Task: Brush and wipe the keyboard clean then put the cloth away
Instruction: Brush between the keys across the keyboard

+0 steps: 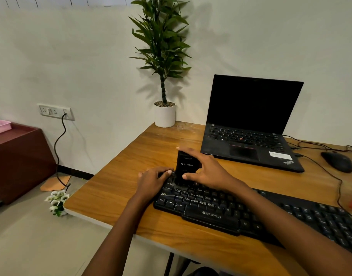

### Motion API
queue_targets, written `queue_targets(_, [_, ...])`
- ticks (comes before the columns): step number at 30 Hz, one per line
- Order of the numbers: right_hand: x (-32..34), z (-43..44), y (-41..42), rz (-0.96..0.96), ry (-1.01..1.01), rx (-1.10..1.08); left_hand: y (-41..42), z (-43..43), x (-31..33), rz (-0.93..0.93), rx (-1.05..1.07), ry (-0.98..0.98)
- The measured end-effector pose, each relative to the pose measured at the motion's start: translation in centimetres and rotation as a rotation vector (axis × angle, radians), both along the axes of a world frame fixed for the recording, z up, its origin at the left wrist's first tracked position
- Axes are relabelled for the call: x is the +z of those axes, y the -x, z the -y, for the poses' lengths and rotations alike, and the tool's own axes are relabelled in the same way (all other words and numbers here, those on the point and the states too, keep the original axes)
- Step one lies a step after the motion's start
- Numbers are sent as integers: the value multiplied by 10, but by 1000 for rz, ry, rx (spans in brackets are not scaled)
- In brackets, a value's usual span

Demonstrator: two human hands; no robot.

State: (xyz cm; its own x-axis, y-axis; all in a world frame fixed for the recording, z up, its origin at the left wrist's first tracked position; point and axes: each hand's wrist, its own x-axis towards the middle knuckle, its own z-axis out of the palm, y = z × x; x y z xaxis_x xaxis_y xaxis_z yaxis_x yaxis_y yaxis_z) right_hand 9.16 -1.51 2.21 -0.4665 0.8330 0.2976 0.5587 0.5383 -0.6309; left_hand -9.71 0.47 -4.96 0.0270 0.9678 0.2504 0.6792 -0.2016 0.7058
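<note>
A black Zebronics keyboard lies slanted across the wooden desk. My right hand grips a black upright brush tool marked with white lettering, its lower end down on the keyboard's upper left keys. My left hand rests on the keyboard's top left corner, fingers curled over its edge, beside the tool. No cloth is in sight.
An open black laptop sits behind the keyboard, a black mouse and cables to its right. A potted plant stands at the desk's back corner. On the floor to the left are a small flower pot and a dark red cabinet.
</note>
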Motion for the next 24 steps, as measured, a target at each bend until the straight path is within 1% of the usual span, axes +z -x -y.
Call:
queue_targets(3, [2,-3,-12,62,21,-28,0,0,-1,-24,-4,-22])
queue_targets(6, [-2,4,-5,-10,-17,-33,0,0,-2,-45,-9,-45])
queue_targets(8, [-2,7,-9,-64,-5,-26,0,0,-3,-58,-7,-46])
queue_targets(11, [-2,7,-17,-59,13,-65,1,0,-3,-44,-10,-41])
queue_targets(15, [-4,11,-9,-20,-58,-44,-1,0,-2,-69,-12,-43])
queue_targets(19, [0,10,-19,-86,-14,-96,0,1,-1,-57,-15,-38])
queue_targets(24, [0,8,-24,-6,-18,-47,0,-1,-3,-58,3,-25])
